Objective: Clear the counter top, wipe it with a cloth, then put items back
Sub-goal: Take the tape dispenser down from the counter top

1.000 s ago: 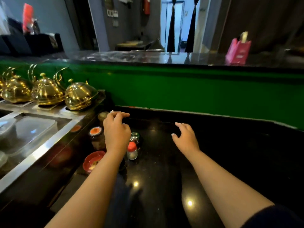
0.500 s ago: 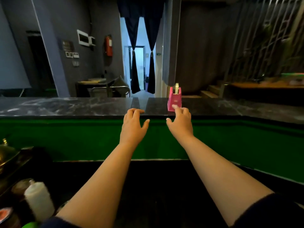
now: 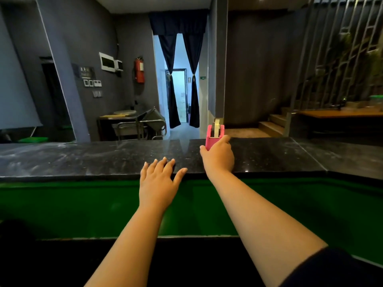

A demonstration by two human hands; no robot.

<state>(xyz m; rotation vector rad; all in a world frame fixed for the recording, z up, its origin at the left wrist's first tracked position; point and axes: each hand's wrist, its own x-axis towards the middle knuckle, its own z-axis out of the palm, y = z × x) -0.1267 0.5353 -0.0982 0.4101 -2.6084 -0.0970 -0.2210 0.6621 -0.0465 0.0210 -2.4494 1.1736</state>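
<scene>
A pink tape dispenser with a pale roll in it stands on the raised black stone counter top. My right hand reaches over the counter's front edge and wraps around the dispenser's lower half, thumb on its left side. My left hand lies flat with fingers spread, fingertips resting on the counter's near edge, holding nothing. The dispenser's base is hidden by my right hand.
Below the counter runs a green front panel, and a lower black worktop lies at the bottom. Beyond the counter are a metal trolley, a curtained doorway and steps at right.
My view rose from the lower worktop with jars and gold teapots to the upper counter. Both hands moved up and forward; the right closed around the pink dispenser, the left settled on the edge.
</scene>
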